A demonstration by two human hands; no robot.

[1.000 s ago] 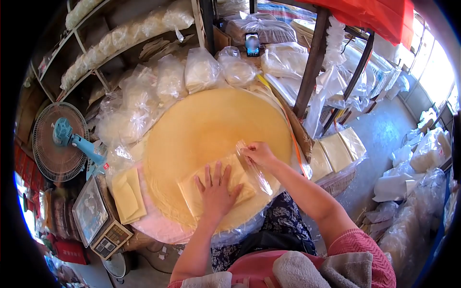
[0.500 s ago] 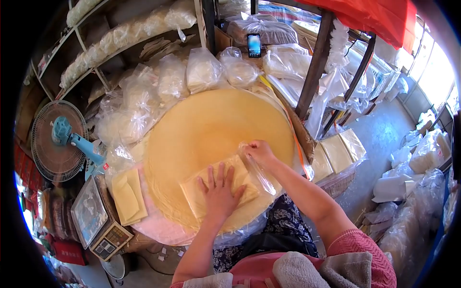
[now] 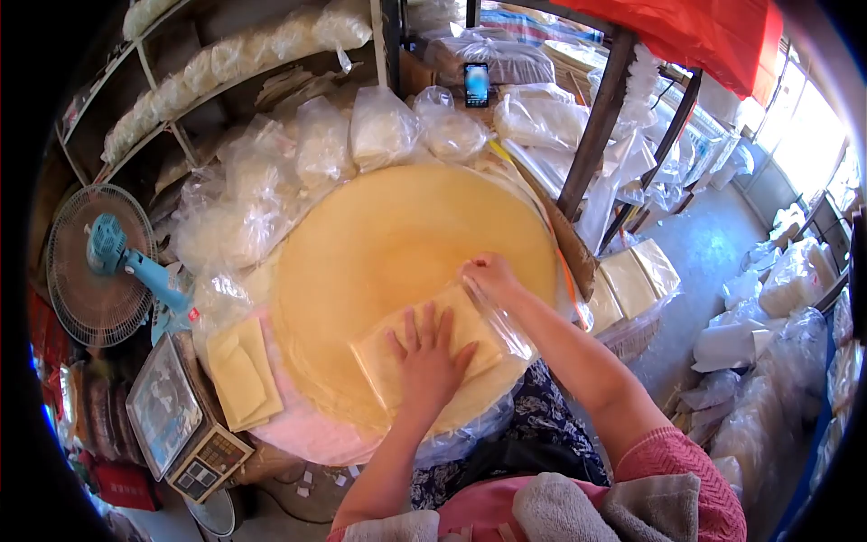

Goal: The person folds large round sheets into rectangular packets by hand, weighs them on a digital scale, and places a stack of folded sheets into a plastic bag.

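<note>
A flat packet of folded thin yellow sheets lies inside a clear plastic bag. Under both is a wide round stack of thin yellow sheets. My left hand rests flat on the packet with its fingers spread. At the bag's upper right corner, my right hand is closed in a pinch on the plastic. The loose end of the bag runs down from those fingers along the packet's right side.
Left of the stack are folded yellow sheets, a weighing scale and a fan. Filled plastic bags line the far edge, near a phone. A dark post rises at the right, beside wrapped packets.
The packet and my left hand have shifted slightly right. My right hand keeps its pinch, and the loose plastic end now lies straighter along the packet's side.
</note>
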